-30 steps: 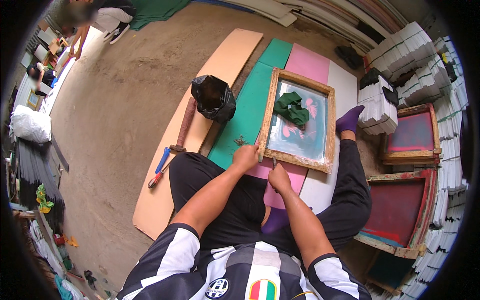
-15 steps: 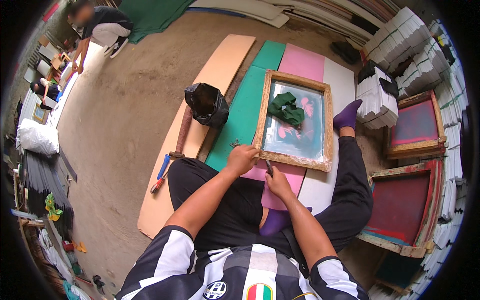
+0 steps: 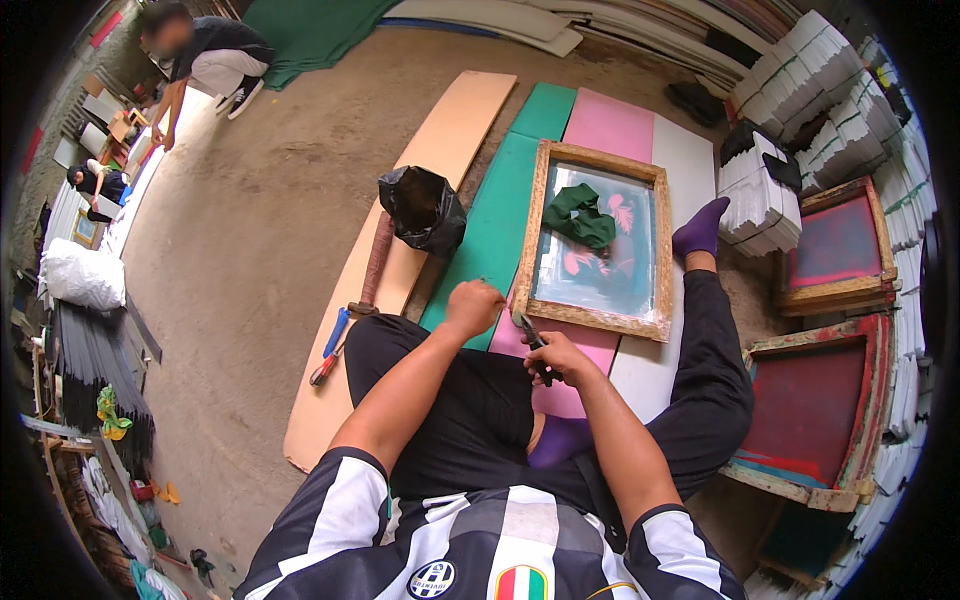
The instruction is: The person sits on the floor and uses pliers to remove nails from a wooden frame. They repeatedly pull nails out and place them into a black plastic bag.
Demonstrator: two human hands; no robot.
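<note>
1. Just ahead of the right hand (image 3: 562, 358) lies a rectangular wooden frame (image 3: 598, 324) stretched with a blue-grey screen bearing pink leaf shapes; its near edge is closest to the knuckles.
2. Inside that right grip, the fingers are closed around dark metal pliers (image 3: 530, 336), whose nose points forward and left, near the frame's near left corner; whether they touch it I cannot tell.
3. Left of the pliers' nose, the left hand (image 3: 474, 308) is raised with its fingertips drawn together beside the same corner; whether it pinches something small I cannot tell.
4. Beyond both hands, a crumpled dark green cloth (image 3: 580, 216) rests on the screen.
5. Ahead and left of the left hand, an open black plastic bag (image 3: 436, 236) stands near a long tool handle wrapped in reddish brown (image 3: 377, 262).
6. Beneath the hands and frame run flat green (image 3: 482, 245), pink (image 3: 610, 128) and white boards (image 3: 690, 185) side by side.
</note>
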